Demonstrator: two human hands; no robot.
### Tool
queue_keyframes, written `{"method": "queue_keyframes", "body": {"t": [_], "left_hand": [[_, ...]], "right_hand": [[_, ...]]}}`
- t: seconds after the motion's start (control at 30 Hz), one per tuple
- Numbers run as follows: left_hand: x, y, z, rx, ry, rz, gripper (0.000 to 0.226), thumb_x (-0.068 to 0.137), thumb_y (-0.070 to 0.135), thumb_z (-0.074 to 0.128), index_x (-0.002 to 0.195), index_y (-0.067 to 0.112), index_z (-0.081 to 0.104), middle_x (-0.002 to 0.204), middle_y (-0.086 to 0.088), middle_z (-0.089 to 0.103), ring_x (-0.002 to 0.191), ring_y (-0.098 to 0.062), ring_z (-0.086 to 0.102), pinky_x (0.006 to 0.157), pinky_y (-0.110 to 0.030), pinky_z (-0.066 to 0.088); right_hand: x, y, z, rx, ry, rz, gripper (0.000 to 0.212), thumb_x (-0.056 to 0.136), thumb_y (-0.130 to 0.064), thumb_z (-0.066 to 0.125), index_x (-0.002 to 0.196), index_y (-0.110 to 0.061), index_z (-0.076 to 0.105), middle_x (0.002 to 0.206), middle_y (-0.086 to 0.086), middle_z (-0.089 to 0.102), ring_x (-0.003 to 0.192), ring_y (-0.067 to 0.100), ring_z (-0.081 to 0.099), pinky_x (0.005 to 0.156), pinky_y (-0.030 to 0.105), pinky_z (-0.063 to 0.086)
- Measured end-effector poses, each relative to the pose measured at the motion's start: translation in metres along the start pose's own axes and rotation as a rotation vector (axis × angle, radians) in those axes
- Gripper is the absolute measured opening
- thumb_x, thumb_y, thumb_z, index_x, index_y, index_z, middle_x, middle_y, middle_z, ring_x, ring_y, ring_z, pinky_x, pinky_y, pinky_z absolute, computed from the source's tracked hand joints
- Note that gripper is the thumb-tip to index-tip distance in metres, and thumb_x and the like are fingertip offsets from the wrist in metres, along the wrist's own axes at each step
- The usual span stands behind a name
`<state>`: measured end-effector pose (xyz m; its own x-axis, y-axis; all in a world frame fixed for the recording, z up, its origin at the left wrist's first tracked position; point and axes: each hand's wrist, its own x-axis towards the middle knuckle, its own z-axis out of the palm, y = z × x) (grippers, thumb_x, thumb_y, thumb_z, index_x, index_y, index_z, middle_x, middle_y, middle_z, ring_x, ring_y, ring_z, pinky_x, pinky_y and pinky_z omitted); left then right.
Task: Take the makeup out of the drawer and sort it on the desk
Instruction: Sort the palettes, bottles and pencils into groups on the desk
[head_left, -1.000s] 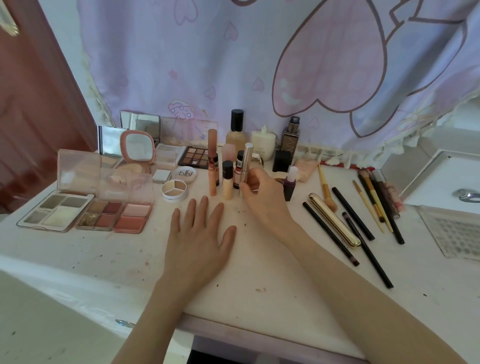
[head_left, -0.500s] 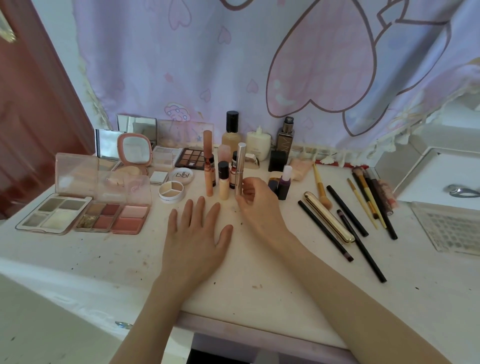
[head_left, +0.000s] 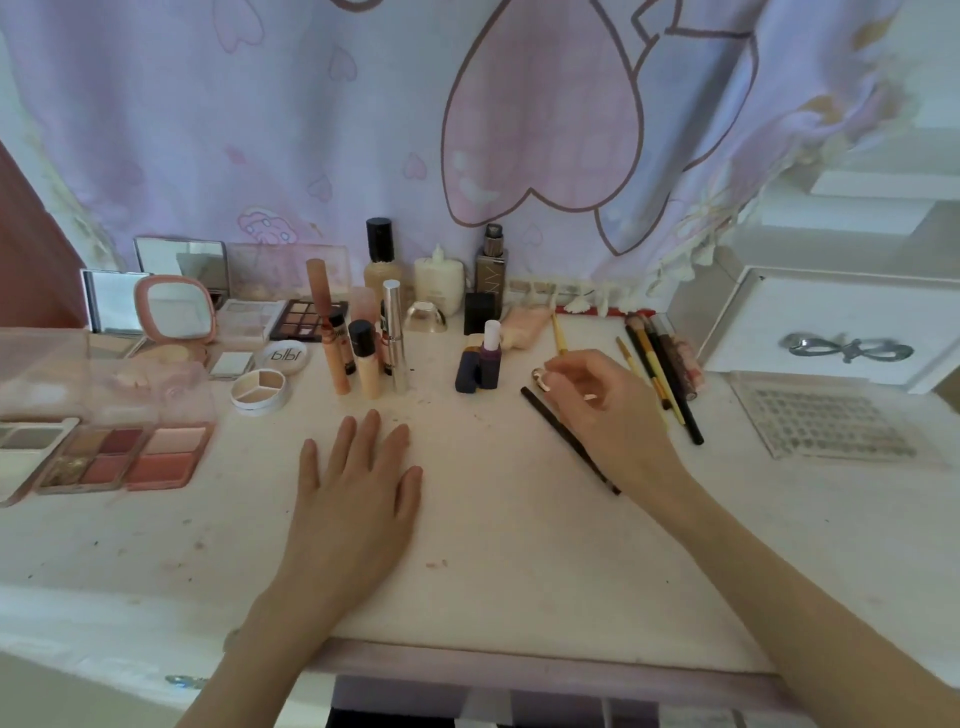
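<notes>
Fingers (head_left: 558, 370) of my right hand (head_left: 608, 410) are curled over the gold tube (head_left: 540, 378), whose far end pokes out at the fingertips; I cannot tell whether they already pinch it or only hover on it. My left hand (head_left: 358, 483) lies flat on the desk (head_left: 493, 545), fingers straight and slightly spread, holding nothing.

From the head view, I judge the sorting is well along. Far left sit the palettes (head_left: 130, 457) and the pink compact mirror (head_left: 174, 309); at the middle a cluster of upright tubes stands together, the silver tube (head_left: 394, 332) among them, with foundation bottles (head_left: 382, 260) behind. Right of centre a purple bottle (head_left: 490, 356) stands alone. Brushes and pencils (head_left: 662, 379) lie in a row at the right, and a black pencil (head_left: 569, 441) lies slanted partly under my right wrist.

Near the bottom edge the drawer (head_left: 519, 712) shows open below the desk, but I cannot make out whether any makeup is left inside. What remains, as I read it, is placing the gold tube and the slanted pencil, then checking the drawer
</notes>
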<state>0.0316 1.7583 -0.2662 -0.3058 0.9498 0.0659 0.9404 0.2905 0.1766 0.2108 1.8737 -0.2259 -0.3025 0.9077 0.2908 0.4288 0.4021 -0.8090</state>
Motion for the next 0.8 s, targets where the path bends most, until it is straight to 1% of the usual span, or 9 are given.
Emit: {"method": "queue_keyframes", "body": {"t": [0.07,0.1,0.13,0.17,0.23,0.37,0.53,0.63,0.8], "left_hand": [[0.004,0.009,0.003,-0.014,-0.001,0.077,0.087,0.069,0.053,-0.017,0.147,0.029,0.013,0.157,0.003,0.002,0.144,-0.016,-0.004,0.115,-0.040,-0.004],[0.006,0.014,0.005,-0.019,-0.001,0.112,0.087,0.069,0.053,-0.017,0.146,0.030,0.014,0.157,0.004,0.003,0.144,-0.015,-0.003,0.115,-0.039,-0.004],[0.008,0.019,0.006,-0.018,-0.003,0.144,0.085,0.070,0.053,-0.017,0.146,0.031,0.014,0.157,0.005,0.004,0.144,-0.014,-0.004,0.115,-0.038,-0.005],[0.010,0.024,0.008,-0.013,-0.008,0.172,0.085,0.070,0.053,-0.017,0.146,0.032,0.013,0.157,0.006,0.003,0.144,-0.013,-0.004,0.115,-0.038,-0.005],[0.015,0.034,0.011,-0.009,-0.018,0.210,0.084,0.070,0.052,-0.017,0.146,0.033,0.011,0.157,0.007,0.002,0.144,-0.013,-0.005,0.114,-0.037,-0.007],[0.022,0.046,0.013,-0.008,-0.026,0.221,0.083,0.069,0.051,-0.018,0.146,0.034,0.009,0.156,0.008,0.002,0.143,-0.012,-0.007,0.114,-0.038,-0.008],[0.023,0.046,0.013,0.004,-0.019,0.218,0.081,0.070,0.051,-0.019,0.145,0.036,0.007,0.156,0.010,0.001,0.143,-0.010,-0.007,0.113,-0.036,-0.009],[0.022,0.046,0.014,-0.012,-0.016,0.217,0.081,0.071,0.052,-0.017,0.146,0.036,0.008,0.156,0.010,0.002,0.143,-0.010,-0.007,0.113,-0.036,-0.010],[0.022,0.045,0.013,-0.005,-0.017,0.213,0.079,0.072,0.053,-0.017,0.146,0.037,0.007,0.156,0.011,0.001,0.143,-0.009,-0.008,0.113,-0.034,-0.010]], "right_hand": [[0.011,0.015,-0.020,-0.098,0.104,0.021,0.013,0.091,-0.019,0.055,0.101,-0.016,0.063,0.084,-0.018,0.057,0.080,-0.005,0.054,0.078,0.003,0.041],[0.016,0.024,-0.029,-0.160,0.156,0.032,0.014,0.092,-0.017,0.054,0.101,-0.013,0.064,0.083,-0.018,0.056,0.079,-0.004,0.054,0.082,0.005,0.039],[0.021,0.033,-0.038,-0.229,0.198,0.046,0.016,0.092,-0.015,0.053,0.103,-0.010,0.064,0.085,-0.013,0.058,0.081,0.001,0.056,0.086,0.012,0.039],[0.025,0.044,-0.045,-0.295,0.230,0.068,0.018,0.092,-0.013,0.052,0.104,-0.007,0.064,0.092,-0.004,0.061,0.086,0.011,0.058,0.085,0.018,0.039],[0.031,0.063,-0.058,-0.407,0.271,0.123,0.021,0.092,-0.011,0.051,0.108,-0.002,0.061,0.104,0.013,0.061,0.093,0.026,0.057,0.078,0.023,0.037],[0.036,0.084,-0.068,-0.631,0.306,0.193,0.026,0.094,-0.014,0.047,0.109,0.005,0.058,0.107,0.022,0.054,0.093,0.036,0.054,0.071,0.029,0.033],[0.040,0.097,-0.064,-0.730,0.293,0.221,0.028,0.096,-0.012,0.043,0.106,0.009,0.059,0.105,0.025,0.051,0.085,0.038,0.054,0.065,0.033,0.035],[0.043,0.100,-0.067,-0.746,0.285,0.250,0.027,0.095,-0.009,0.042,0.104,0.008,0.060,0.103,0.026,0.052,0.086,0.039,0.053,0.064,0.033,0.034],[0.048,0.107,-0.071,-0.782,0.287,0.275,0.037,0.097,-0.022,0.042,0.095,0.007,0.065,0.090,0.025,0.060,0.080,0.037,0.057,0.063,0.033,0.038]]}}
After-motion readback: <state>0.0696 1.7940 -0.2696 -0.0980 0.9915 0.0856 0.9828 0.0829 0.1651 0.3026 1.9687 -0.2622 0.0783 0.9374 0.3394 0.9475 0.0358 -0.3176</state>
